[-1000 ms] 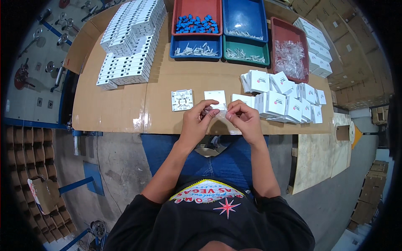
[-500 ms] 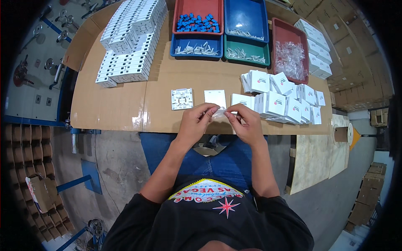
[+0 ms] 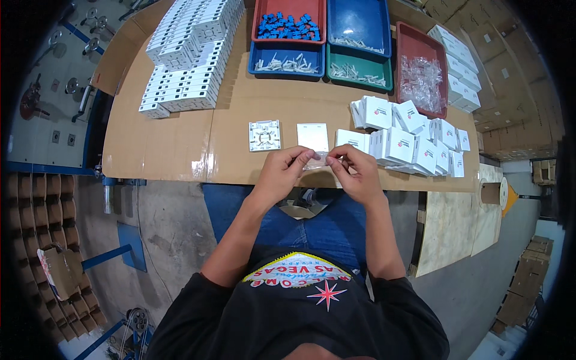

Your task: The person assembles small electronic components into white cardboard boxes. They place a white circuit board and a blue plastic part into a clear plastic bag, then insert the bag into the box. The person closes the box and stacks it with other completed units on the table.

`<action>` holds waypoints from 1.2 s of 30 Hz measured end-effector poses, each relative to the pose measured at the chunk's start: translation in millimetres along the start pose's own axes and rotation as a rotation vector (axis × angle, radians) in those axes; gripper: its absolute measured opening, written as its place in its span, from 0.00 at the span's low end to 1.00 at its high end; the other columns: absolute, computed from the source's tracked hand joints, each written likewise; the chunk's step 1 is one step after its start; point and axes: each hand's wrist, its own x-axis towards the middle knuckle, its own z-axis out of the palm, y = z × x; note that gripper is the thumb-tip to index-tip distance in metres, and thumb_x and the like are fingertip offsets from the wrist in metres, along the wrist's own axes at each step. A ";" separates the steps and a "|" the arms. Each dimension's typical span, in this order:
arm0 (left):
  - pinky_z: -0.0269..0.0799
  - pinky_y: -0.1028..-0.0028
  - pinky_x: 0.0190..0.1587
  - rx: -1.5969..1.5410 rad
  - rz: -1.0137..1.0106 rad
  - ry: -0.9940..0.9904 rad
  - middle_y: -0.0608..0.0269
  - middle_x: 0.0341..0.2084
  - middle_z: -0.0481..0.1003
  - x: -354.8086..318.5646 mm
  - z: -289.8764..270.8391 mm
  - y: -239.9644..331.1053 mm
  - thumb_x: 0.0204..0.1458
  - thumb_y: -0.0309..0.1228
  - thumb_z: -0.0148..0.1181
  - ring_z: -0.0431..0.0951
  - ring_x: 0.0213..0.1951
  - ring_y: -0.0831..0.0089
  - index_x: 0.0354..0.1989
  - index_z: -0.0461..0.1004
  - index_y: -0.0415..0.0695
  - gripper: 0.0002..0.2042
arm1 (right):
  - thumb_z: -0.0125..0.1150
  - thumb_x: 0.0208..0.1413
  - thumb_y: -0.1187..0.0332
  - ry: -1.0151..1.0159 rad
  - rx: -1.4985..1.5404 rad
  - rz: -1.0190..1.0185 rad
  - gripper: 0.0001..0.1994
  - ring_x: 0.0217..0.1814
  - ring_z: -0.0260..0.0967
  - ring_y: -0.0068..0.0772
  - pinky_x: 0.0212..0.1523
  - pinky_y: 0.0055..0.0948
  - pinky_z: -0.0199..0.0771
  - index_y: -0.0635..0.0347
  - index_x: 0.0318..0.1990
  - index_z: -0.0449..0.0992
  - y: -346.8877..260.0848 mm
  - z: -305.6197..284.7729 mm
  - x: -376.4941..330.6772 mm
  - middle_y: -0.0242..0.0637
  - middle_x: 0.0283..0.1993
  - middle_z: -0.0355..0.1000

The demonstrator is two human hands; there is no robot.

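Between my two hands is a small clear plastic bag (image 3: 316, 162), stretched across the gap near the table's front edge. My left hand (image 3: 282, 174) pinches its left side with thumb and fingers, and my right hand (image 3: 358, 174) pinches its right side. Just beyond the bag lies a flat white square cover (image 3: 312, 137). To its left rests a white square socket-box base (image 3: 264, 136), its moulded inside facing up. Near my right hand, a white square box (image 3: 352, 140) lies at the edge of a heap of similar printed boxes (image 3: 399, 144). What the bag contains is too small to make out.
Tall stacks of white box bases (image 3: 186, 81) stand at the back left. At the back are a red tray (image 3: 256, 24) of blue clips, blue and green trays (image 3: 360, 84) of small white parts, and a red tray (image 3: 444, 72) of clear bags. White cartons (image 3: 461, 84) line the right.
My hands still pinch the bag in nearly the same place, with fingers slightly shifted. The whole view has moved a little, so the table things appear slightly higher and farther right.
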 end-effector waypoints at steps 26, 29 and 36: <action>0.65 0.79 0.31 0.012 -0.010 0.023 0.71 0.27 0.76 0.6 -8.3 -8.1 0.70 0.35 0.56 0.68 0.29 0.84 0.49 0.82 0.37 0.14 | 0.74 0.58 0.72 -0.179 0.571 0.446 0.08 0.25 0.58 0.05 0.23 0.15 0.50 0.62 0.43 0.83 27.1 12.0 -4.6 0.21 0.31 0.74; 0.64 0.81 0.32 0.021 -0.020 0.015 0.72 0.30 0.78 -0.1 -7.2 -8.3 0.71 0.35 0.55 0.67 0.30 0.85 0.50 0.82 0.39 0.14 | 0.74 0.57 0.72 -0.101 0.561 0.399 0.07 0.25 0.58 0.05 0.23 0.16 0.51 0.62 0.41 0.83 34.1 24.6 -5.5 0.21 0.31 0.73; 0.67 0.78 0.33 0.144 0.013 -0.007 0.67 0.29 0.80 0.6 -7.6 -7.3 0.67 0.33 0.61 0.70 0.29 0.83 0.50 0.83 0.38 0.12 | 0.72 0.58 0.75 0.064 0.652 0.268 0.03 0.31 0.64 0.10 0.32 0.16 0.61 0.64 0.36 0.82 31.1 25.3 -4.2 0.24 0.35 0.75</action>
